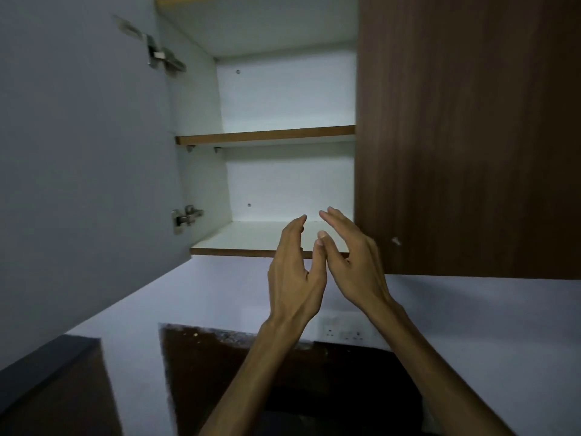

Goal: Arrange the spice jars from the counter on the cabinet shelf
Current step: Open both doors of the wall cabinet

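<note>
Task barely begun: both cabinet shelves, lower shelf (251,237) and upper shelf (265,135), bare, no spice jars in view, left hand (294,272) and right hand (352,262) open, empty, raised at lower shelf's front edge.

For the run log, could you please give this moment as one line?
left hand: open, empty | right hand: open, empty | lower shelf: bare | cabinet door: open | jars: none visible
</note>
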